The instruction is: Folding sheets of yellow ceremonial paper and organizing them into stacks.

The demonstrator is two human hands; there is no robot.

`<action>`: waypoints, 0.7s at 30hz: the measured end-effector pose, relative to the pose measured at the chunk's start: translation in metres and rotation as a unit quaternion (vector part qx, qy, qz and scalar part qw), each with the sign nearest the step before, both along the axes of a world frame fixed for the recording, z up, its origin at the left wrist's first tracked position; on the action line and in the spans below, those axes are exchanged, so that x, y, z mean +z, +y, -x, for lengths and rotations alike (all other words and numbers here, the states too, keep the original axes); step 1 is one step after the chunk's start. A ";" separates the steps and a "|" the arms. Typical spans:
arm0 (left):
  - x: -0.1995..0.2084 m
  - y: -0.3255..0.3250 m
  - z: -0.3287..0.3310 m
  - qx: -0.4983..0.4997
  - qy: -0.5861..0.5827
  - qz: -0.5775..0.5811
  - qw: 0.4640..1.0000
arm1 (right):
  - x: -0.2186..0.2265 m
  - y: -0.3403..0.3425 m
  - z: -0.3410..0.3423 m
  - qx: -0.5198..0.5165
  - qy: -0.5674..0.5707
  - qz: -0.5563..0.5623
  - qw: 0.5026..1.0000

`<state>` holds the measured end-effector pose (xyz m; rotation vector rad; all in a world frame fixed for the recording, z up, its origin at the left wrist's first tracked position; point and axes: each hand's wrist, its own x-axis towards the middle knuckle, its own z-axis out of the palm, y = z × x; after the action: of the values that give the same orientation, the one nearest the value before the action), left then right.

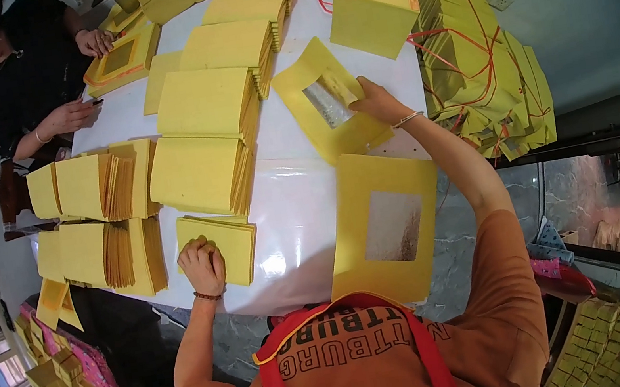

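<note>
A yellow paper sheet with a silver foil square (328, 102) is pinched at its edge by the right hand (376, 102), mid-table. A small stack of yellow paper (223, 242) is pressed under the closed left hand (202, 264). Risk: the lifted sheet may crease or tear if tugged.

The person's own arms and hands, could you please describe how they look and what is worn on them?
Both forearms are bare. Short orange sleeves of a T-shirt end above the elbows. The left hand has a dark beaded bracelet at the wrist. The right hand has a thin silvery bangle at its wrist. No gloves show; any rings are too small to tell.
</note>
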<state>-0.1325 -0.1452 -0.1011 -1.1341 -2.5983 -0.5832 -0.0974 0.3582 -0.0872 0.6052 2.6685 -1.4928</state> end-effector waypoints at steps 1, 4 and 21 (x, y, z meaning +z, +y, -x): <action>-0.001 0.000 0.000 0.000 0.000 0.001 1.000 | 0.006 0.000 0.000 0.006 0.009 -0.014 1.000; 0.000 0.001 -0.001 0.005 -0.007 0.002 1.000 | 0.037 0.006 -0.001 0.052 0.040 0.051 0.997; -0.004 -0.006 -0.001 0.009 -0.015 0.015 1.000 | 0.123 0.126 0.097 -0.403 0.370 0.434 0.716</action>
<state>-0.1314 -0.1515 -0.1052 -1.1184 -2.6493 -0.5628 -0.1946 0.4837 0.0361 1.3246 1.4584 -3.4827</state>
